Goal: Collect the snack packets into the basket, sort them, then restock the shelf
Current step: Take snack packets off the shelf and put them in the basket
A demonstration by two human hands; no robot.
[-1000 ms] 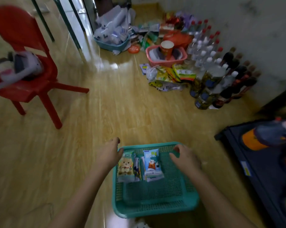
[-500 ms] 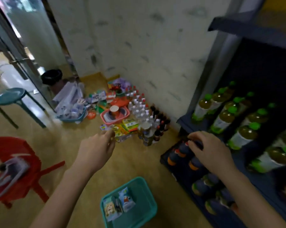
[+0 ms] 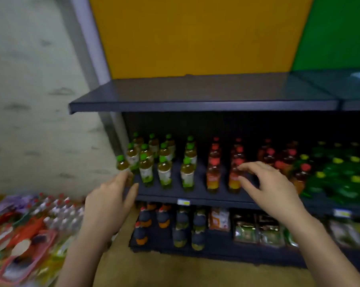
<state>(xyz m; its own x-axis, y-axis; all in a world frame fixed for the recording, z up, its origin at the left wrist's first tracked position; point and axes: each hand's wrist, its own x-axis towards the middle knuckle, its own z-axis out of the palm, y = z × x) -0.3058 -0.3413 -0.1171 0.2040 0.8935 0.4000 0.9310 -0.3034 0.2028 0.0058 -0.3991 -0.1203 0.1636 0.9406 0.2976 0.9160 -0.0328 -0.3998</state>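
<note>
A dark shelf unit [image 3: 195,104] fills the view, its upper board bare. The middle board carries green-capped bottles [image 3: 164,170] and red-capped bottles [image 3: 213,175]. Snack packets [image 3: 245,230] lie on the bottom board at the right, beside dark bottles [image 3: 181,226]. My left hand [image 3: 108,204] hovers in front of the middle board's left end, fingers apart, holding nothing. My right hand [image 3: 266,187] is spread just in front of the red-capped bottles, also empty. The teal basket is out of view.
A heap of packets, small bottles and a pink basket [image 3: 28,253] lies blurred on the wooden floor at lower left. A pale wall [image 3: 40,100] stands left of the shelf. Yellow and green panels back the upper board.
My view has swung up from the teal basket on the floor to the shelf. Both hands left the basket rim and rose in front of the middle board.
</note>
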